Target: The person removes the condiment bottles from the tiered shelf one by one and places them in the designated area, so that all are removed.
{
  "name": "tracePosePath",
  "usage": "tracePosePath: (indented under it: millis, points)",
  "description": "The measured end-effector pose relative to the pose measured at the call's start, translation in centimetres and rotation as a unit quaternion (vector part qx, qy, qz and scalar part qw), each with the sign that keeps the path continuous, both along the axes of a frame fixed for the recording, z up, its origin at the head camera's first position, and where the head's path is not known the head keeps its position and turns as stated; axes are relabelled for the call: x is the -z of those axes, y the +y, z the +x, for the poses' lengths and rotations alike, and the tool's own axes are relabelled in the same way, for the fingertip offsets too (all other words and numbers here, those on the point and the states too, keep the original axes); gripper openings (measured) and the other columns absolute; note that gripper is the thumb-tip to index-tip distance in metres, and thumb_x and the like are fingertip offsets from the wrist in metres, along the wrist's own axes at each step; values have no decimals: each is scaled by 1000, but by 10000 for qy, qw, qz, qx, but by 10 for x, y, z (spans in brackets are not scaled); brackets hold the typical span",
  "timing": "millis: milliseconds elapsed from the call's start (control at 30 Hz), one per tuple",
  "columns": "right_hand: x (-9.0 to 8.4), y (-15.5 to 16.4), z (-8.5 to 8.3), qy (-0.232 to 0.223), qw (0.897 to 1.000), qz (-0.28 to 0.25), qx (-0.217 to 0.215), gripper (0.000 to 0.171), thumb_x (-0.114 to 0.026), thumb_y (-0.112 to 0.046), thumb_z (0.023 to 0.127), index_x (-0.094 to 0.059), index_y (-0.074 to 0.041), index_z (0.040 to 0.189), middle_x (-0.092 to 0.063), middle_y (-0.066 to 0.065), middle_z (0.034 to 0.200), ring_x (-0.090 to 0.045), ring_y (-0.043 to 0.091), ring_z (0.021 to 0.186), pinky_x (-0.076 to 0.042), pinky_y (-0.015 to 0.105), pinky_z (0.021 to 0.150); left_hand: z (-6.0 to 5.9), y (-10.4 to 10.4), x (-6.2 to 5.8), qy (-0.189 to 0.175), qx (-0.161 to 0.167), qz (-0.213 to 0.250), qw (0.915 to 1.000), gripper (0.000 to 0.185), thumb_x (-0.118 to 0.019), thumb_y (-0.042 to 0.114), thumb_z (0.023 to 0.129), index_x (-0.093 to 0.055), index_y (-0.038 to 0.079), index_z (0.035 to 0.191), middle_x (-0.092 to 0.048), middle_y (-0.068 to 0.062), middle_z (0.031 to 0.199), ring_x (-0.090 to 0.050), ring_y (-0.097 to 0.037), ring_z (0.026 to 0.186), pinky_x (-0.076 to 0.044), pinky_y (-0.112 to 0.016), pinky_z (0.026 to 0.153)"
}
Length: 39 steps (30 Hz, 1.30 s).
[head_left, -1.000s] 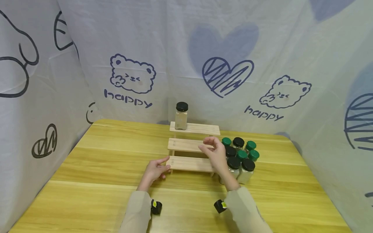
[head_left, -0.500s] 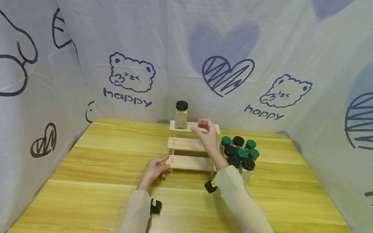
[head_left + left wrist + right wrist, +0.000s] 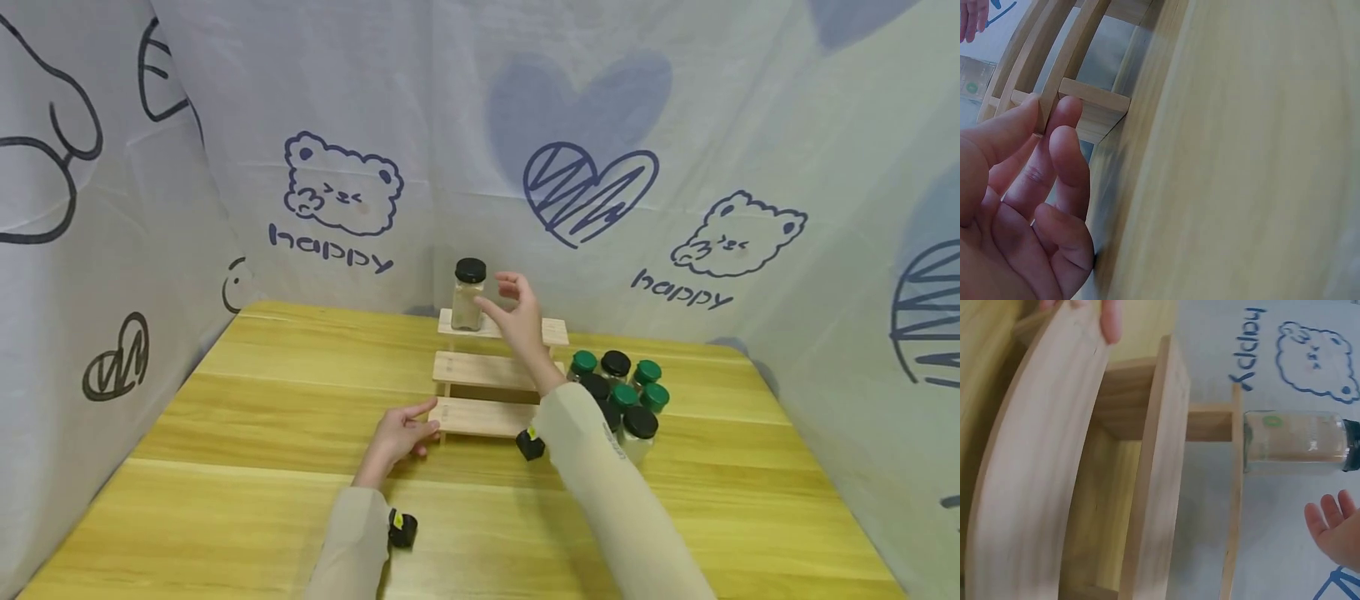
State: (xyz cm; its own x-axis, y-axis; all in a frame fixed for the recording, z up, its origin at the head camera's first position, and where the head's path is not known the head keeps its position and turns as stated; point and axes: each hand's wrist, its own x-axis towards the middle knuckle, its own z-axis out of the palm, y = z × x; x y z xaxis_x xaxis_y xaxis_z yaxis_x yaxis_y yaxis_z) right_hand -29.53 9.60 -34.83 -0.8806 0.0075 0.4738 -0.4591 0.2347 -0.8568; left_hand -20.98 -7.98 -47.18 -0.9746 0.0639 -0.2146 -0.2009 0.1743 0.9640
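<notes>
Behind the wooden table (image 3: 225,433), bear-print cloth is hanging; right hand (image 3: 513,321), fingers apart, is hovering beside the jar (image 3: 468,294); left hand (image 3: 401,433), fingers relaxed, is touching the stepped rack (image 3: 487,371), spare jars (image 3: 618,396) crowding alongside.

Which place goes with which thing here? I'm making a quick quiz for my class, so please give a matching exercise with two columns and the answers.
Things:
1. black-lidded jar
2. left hand
3. right hand
4. cluster of jars

Places:
A. on the table right of the stepped rack
B. raised beside the jar, holding nothing
C. on the rack's top step
D. at the left end of the bottom step

Pairs: 1-C, 2-D, 3-B, 4-A
</notes>
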Motion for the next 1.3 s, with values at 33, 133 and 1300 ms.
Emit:
tracePosePath:
  millis: [33, 133, 1300]
  points:
    - [0, -1, -2, 100, 9999, 59, -4, 41, -70, -9, 77, -51, 2, 112, -53, 17, 109, -48, 30, 100, -42, 40, 81, 0, 0, 0, -1, -4, 8, 10000, 44, -61, 10, 85, -51, 13, 128, -67, -13, 80, -47, -10, 38, -23, -19, 35]
    - [2, -5, -8, 441, 9989, 160, -67, 40, -70, -7, 77, -52, 4, 111, -53, 20, 109, -48, 31, 99, -41, 44, 80, 0, 1, -1, -16, -20, 44, 10000, 44, -61, 9, 85, -51, 12, 127, -67, -13, 80, -47, -10, 37, -25, -18, 35]
    - [0, -18, -15, 447, 9934, 1001, -341, 43, -69, -3, 76, -45, 4, 111, -50, 20, 121, -49, 29, 109, -44, 40, 84, -1, -1, 2, 26, 84, -35, 10000, 44, -61, 13, 86, -50, 13, 128, -67, -11, 79, -48, -10, 39, -22, -19, 33]
